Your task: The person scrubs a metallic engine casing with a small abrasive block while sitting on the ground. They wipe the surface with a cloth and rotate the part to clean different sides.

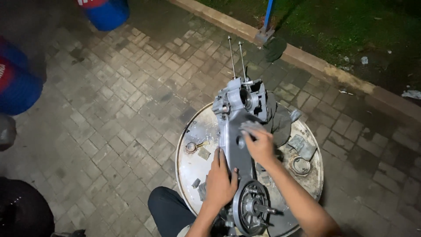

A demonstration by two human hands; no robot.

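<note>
I'm looking straight down on a grey engine casing (239,131), a long metal housing lying lengthwise across the top of a round metal drum (193,164) that serves as a workbench. That puts it at working height and lets it rest on its flat side. Its far end carries two thin rods (235,59) standing up and away from me; its near end has a round pulley wheel (251,206) with a short shaft poking out.

My left hand (219,182) lies flat on the middle of the casing, fingers spread and pressed down, not wrapped around anything. I read that as bracing, to keep the housing from rocking on the drum top. My right hand (259,145) sits further up the casing with its fingers pinched on a small grey pad (251,127), pressing it against the metal surface. It looks like a scrap of cloth or abrasive sheet, but I can't tell which.

Spreading out from there: a dark rag (276,116) bunched beside the casing's far end, a metal ring (301,165) on the drum's right side, a small round part (191,147) on the left, and a few flat scraps scattered about. My knee in dark trousers (169,210) is tucked against the drum. Around it all is brick paving (123,87), a blue barrel (107,13) at the top, another (15,81) at the left, and a kerb (315,63) with grass behind.
</note>
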